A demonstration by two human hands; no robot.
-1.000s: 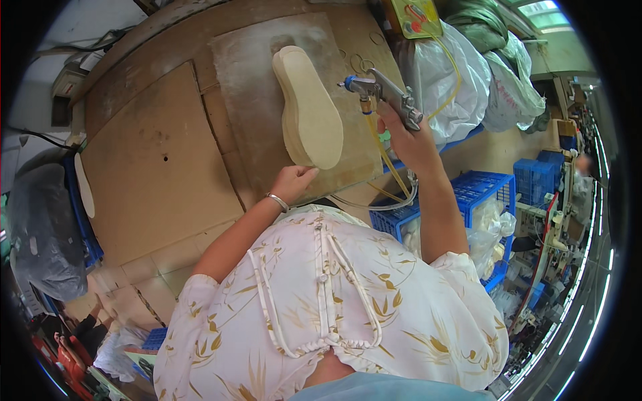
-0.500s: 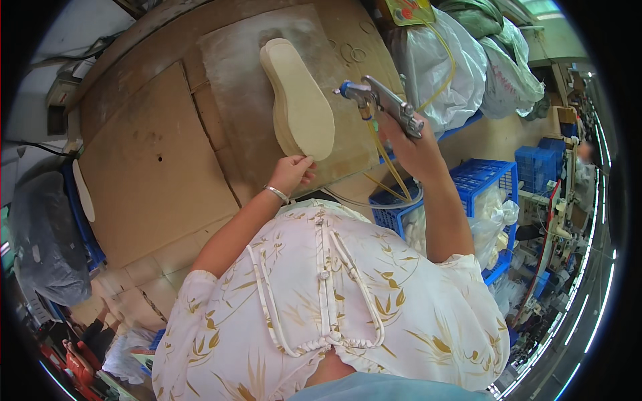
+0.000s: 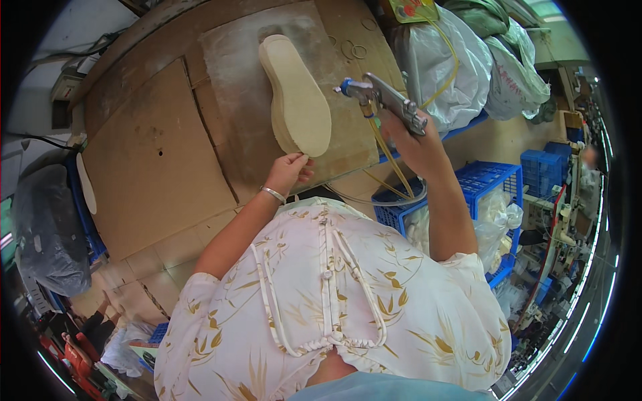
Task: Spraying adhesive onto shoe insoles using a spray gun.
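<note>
A stack of cream insoles (image 3: 299, 103) lies on a stained, whitish sheet (image 3: 231, 73) on the cardboard-covered table. At its near end, my left hand (image 3: 287, 172) pinches the rounded edge of the top insole between thumb and forefinger. My right hand (image 3: 416, 144) is wrapped round a metal spray gun (image 3: 391, 103) with a blue collar at its front end. The gun is held in the air to the right of the stack, its nozzle pointing left toward the insoles. A yellowish hose (image 3: 394, 167) runs down from it.
Brown cardboard (image 3: 154, 154) covers the table's left part. A pale insole-shaped piece (image 3: 86, 184) stands at its left edge, near a dark plastic bag (image 3: 50, 234). Several rings (image 3: 359, 51) lie at the far right. Beyond are white bags (image 3: 448, 73); blue crates (image 3: 491, 180) stand at right.
The view has shifted slightly. My left hand still pinches the insole's edge, and my right hand still holds the spray gun in about the same place.
</note>
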